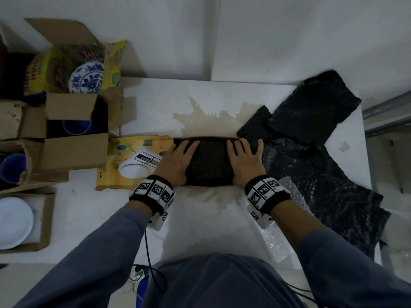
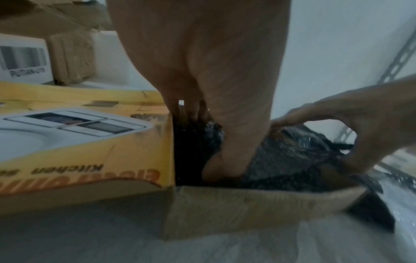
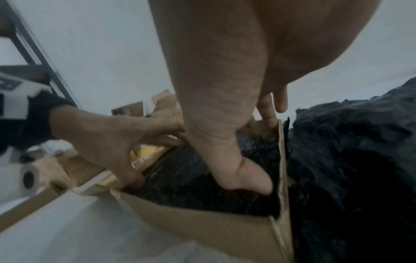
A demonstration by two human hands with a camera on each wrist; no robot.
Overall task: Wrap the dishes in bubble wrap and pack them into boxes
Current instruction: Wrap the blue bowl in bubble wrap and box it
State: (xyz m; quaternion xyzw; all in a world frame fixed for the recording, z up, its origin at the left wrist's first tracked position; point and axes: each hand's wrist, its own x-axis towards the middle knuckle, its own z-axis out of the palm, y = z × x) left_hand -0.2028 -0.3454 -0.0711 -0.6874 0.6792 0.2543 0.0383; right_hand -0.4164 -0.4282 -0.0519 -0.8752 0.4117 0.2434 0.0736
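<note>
At far left we count one white plate (image 1: 13, 221), two blue cups (image 1: 12, 168), and one blue-patterned plate (image 1: 87, 77) in open cartons. The yellow flap (image 1: 133, 161) reads "Kitchen"; the rest blurs. Both hands press one black bubble-wrapped bundle (image 1: 209, 165) down inside the box (image 2: 247, 202): left hand (image 1: 178, 161) fingers spread flat, right hand (image 1: 244, 161) likewise. The contents are hidden. Loose black wrap (image 1: 311, 152) covers the counter (image 1: 155, 103) at right.

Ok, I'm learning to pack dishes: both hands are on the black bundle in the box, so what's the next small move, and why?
Probably press the black bubble-wrapped bundle fully down. Left hand and right hand lie on it, fingers tucked at its sides, inside the open brown cardboard box, whose yellow printed flap still lies open.
</note>
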